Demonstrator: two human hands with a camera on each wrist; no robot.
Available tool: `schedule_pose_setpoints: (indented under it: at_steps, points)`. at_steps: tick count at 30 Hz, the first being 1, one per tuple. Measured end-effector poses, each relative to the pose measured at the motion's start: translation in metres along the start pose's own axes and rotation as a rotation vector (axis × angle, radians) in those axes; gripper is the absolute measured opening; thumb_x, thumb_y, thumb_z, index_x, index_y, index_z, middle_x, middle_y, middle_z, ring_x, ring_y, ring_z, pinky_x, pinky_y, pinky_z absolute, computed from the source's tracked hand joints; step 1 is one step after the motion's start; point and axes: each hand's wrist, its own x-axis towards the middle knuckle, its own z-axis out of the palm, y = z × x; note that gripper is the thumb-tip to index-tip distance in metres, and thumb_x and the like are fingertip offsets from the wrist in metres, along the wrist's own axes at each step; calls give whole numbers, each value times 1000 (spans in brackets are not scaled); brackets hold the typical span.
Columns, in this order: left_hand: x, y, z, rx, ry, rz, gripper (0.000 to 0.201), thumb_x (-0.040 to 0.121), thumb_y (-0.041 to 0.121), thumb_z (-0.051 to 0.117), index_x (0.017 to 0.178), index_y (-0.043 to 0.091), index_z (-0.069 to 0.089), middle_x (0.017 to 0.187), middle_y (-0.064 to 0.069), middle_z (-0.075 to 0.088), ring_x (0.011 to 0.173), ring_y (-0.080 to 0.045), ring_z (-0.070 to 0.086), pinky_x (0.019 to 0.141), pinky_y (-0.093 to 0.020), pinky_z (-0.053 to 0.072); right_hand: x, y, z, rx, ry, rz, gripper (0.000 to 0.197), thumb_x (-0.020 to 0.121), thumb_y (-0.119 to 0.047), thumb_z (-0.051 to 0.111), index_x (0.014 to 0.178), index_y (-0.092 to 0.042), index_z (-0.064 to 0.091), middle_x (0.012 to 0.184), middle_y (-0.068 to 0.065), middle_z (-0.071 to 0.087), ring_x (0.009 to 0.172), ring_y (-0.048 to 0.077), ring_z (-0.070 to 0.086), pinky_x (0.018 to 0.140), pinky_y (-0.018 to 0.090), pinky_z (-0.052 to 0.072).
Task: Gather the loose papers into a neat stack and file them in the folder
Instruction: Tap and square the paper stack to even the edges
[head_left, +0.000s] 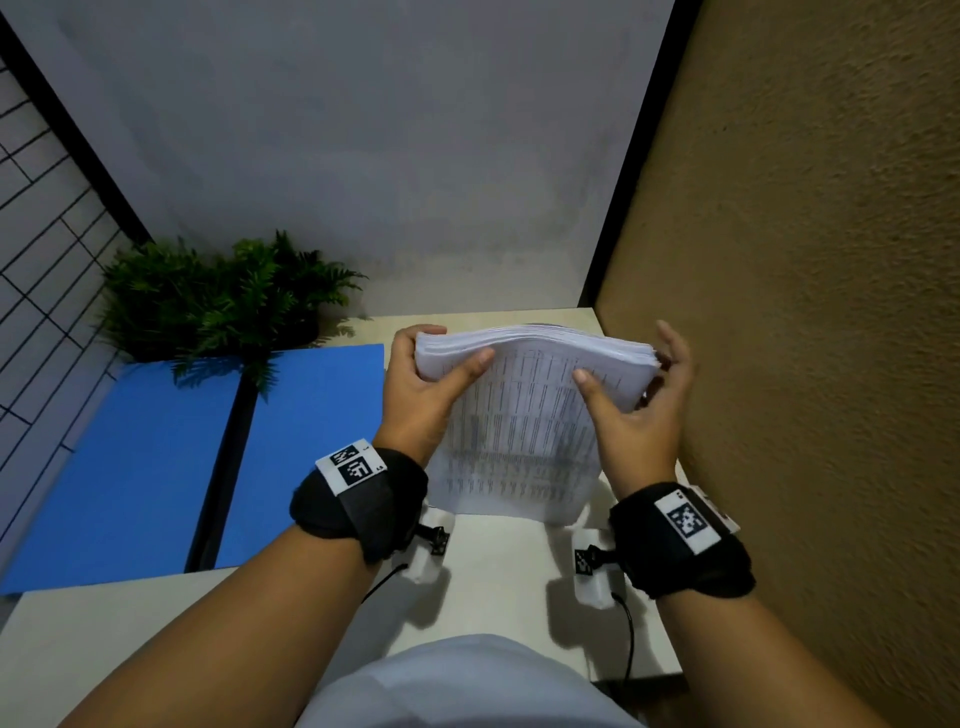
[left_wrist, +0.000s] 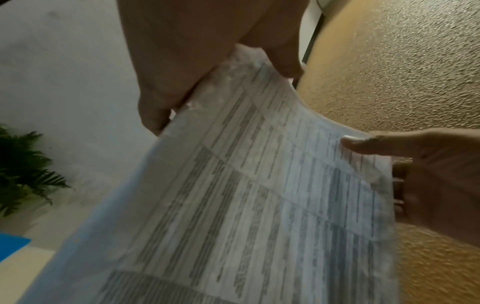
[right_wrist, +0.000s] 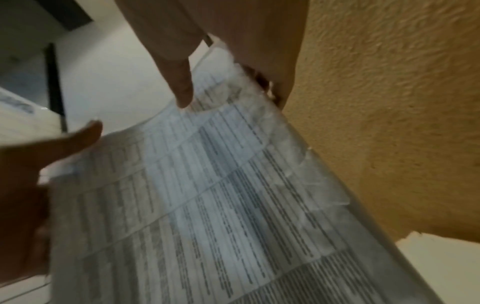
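A thick stack of printed papers (head_left: 524, 415) stands on its lower edge on the cream table (head_left: 493, 571), its top bowed toward me. My left hand (head_left: 431, 379) grips the stack's upper left corner, thumb on the printed face and fingers behind. My right hand (head_left: 639, 395) grips the upper right corner the same way. The wrist views show the printed sheet (left_wrist: 259, 195) (right_wrist: 207, 205) close up, with a thumb (left_wrist: 272, 41) (right_wrist: 182, 82) pressed on it. The blue folder (head_left: 208, 457) lies open and flat to the left, apart from the papers.
A green fern-like plant (head_left: 223, 296) stands at the back left, its fronds hanging over the folder's far edge. A textured tan wall (head_left: 805, 312) runs close along the table's right side. A grey wall (head_left: 363, 130) closes the back.
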Motion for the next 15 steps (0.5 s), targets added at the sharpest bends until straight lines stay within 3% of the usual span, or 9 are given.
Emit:
schedule_pose_setpoints:
  at_steps: [3,5,6,9,13,15]
  points:
    - [-3,8,7,-11,100,9,44,81,46,76,112,21,56,105,5,58,92,-10,59,70,-19,49,-12,-5,5,-212,3,-245,58,84,-26,71,129,-49,44,130,-16,29,120,8,44,89,21,50]
    - [0,11,11,36,169,17,34,86,41,74,108,22,58,105,11,57,100,-11,57,79,-24,46,-15,-2,9,-299,-2,-299,42,86,-29,69,125,-34,56,130,-14,26,119,4,39,84,7,42]
    - [2,11,12,46,192,19,30,87,37,73,108,22,58,105,14,56,102,-11,55,82,-25,45,-14,0,9,-314,9,-278,38,87,-31,68,124,-30,58,130,-13,25,118,3,38,82,4,40]
    - [7,11,11,33,208,-8,25,91,31,67,111,21,56,105,11,54,96,-9,53,82,-29,42,-12,1,9,-257,31,-165,36,89,-36,64,123,-30,56,127,-11,26,115,5,39,79,9,39]
    - [4,11,14,38,163,-23,24,96,32,59,117,21,56,120,0,57,110,-17,53,89,-32,44,-13,0,10,-271,-50,-227,30,90,-37,63,117,-42,53,123,-11,29,108,-2,42,79,10,42]
    - [2,12,16,57,136,-15,24,98,31,56,120,20,55,120,-1,56,106,-14,52,83,-29,43,-9,0,10,-242,5,-151,33,90,-39,62,121,-38,54,124,-11,28,112,6,43,83,20,47]
